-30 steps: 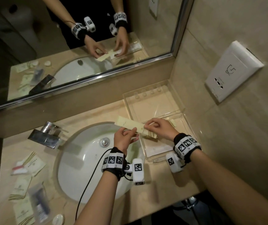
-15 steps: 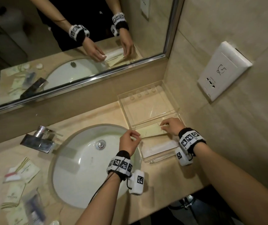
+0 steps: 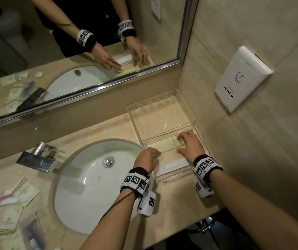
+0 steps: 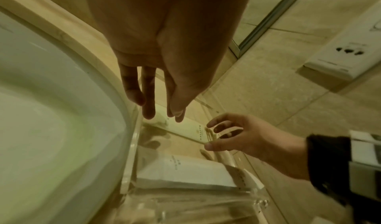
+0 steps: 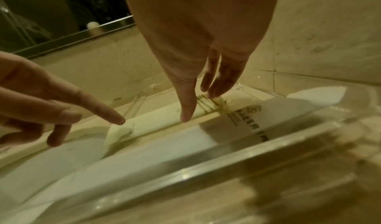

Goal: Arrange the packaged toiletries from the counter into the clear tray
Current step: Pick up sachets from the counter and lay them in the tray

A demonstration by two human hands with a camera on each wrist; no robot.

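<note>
Step in hand: settling a cream packet [image 3: 164, 144] flat in the clear tray [image 3: 173, 178] — by my reading, the end of one placement.
Packet: lies along the tray's near compartment, against the divider; a white packet [image 3: 174, 165] lies beside it, nearer the front wall.
Left hand [image 3: 145, 160]: grip loose, fingers extended down, tips at the packet's left end; it holds nothing.
Right hand [image 3: 191, 146]: grip spread open, fingertips [image 5: 214, 90] pressing the packet's striped right end; nothing clasped.
Still to move: more packets [image 3: 21, 193] lie on the table left of the sink [image 3: 90, 177].
Next move: probably lifting both hands clear without dragging the packet, then reaching across the sink — a long reach.
</note>
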